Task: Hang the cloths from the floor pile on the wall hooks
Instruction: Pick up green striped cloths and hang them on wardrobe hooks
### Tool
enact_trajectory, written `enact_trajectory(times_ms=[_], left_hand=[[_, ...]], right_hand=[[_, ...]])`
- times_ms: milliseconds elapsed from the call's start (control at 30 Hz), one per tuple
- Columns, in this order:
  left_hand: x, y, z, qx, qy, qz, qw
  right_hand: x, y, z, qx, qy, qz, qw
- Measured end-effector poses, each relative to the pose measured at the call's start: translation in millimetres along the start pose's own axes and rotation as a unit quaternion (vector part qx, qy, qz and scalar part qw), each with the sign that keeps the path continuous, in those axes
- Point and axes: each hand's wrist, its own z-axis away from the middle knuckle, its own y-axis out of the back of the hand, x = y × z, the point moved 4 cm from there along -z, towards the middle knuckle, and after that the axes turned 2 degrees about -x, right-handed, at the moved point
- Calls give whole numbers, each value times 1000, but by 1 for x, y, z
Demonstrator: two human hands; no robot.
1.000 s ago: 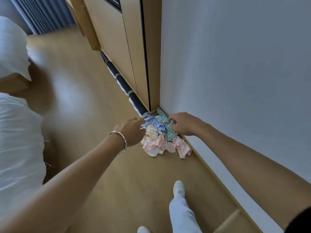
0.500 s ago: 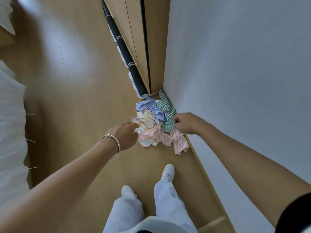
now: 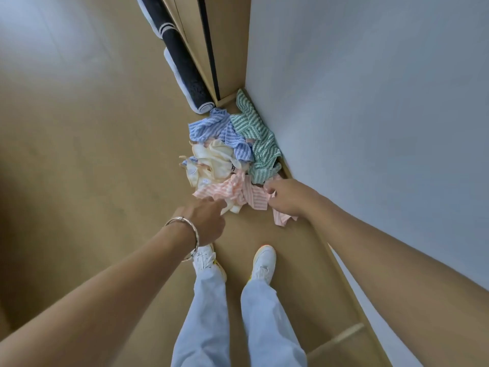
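Hands (shift): left hand (image 3: 206, 221) and right hand (image 3: 287, 197) have drawn back from the blue cloth (image 3: 209, 127) and green cloth (image 3: 254, 128) to the pink striped cloth (image 3: 232, 190) at the near edge.
Wall (image 3: 370, 102): smooth, matt grey; no hooks in view.
Floor (image 3: 92, 128): tan boards, slight sheen.
Pile (image 3: 227, 157): thin crumpled cloths in the wall corner, beside a rolled dark mat (image 3: 185, 67).
Handling: judged light, limp, unbreakable; best lifted by a corner or hem.
Right hand: fingers curled, pinching the pink striped cloth's right edge.
Left hand: forefinger stretched to its left end; hold cannot be told.
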Motion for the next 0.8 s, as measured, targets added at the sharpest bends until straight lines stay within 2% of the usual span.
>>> enact_trajectory(times_ms=[100, 367, 500, 633, 800], left_hand=[[-23, -22, -53, -6, 4, -13, 1000], [-59, -80, -224, 66, -31, -22, 997], [-72, -124, -306, 89, -41, -23, 995], [-80, -159, -369, 112, -38, 8, 993], [-87, -189, -397, 110, -32, 37, 993]], right_hand=[[13, -21, -61, 0, -21, -25, 999], [60, -92, -231, -13, -59, -75, 995], [97, -119, -312, 37, -86, -84, 992], [138, -123, -378, 121, -127, -33, 984], [171, -128, -427, 126, -140, -46, 981]])
